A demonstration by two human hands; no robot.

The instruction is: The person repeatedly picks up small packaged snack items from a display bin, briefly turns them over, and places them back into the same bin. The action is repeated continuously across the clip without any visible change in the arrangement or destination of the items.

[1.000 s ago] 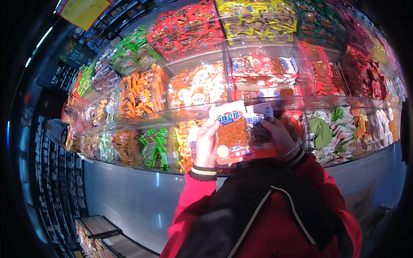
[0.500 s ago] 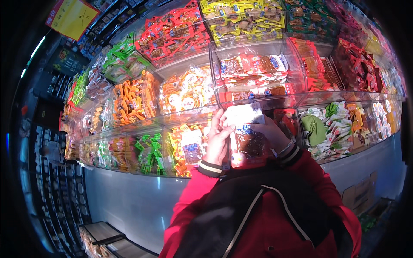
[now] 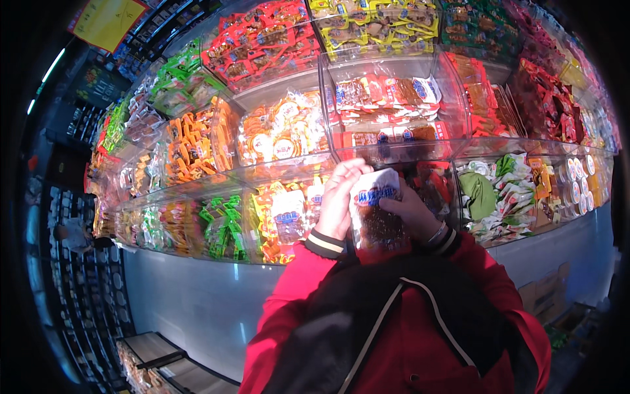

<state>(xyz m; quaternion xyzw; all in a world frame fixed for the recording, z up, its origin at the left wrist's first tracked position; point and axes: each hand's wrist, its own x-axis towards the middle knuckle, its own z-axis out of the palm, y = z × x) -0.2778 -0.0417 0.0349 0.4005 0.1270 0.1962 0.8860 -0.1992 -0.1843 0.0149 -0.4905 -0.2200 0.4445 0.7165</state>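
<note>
Close in front of my body is a snack packet [image 3: 379, 226] with a white top, a blue label and a clear part showing dark brown food. My right hand [image 3: 416, 213] grips its right edge, thumb across the front. Along its left edge sits my left hand [image 3: 336, 200], closed on it, with the fingertips partly behind the packet. Both hands are over the front row of clear bins. Similar brown-and-white packets [image 3: 387, 98] fill the bin just beyond.
Bins hold orange packets [image 3: 197, 134], green packets [image 3: 225, 220], red packets [image 3: 262, 43] and yellow packets [image 3: 374, 20]. A green cloth-like item [image 3: 478, 196] lies at right. Clear dividers [image 3: 459, 88] stand between bins. A yellow sign [image 3: 108, 21] hangs far left, above dark shelves.
The packet has tilted, so its white top and blue label show more clearly with less glare. My left hand's fingers have shifted up and back along its edge.
</note>
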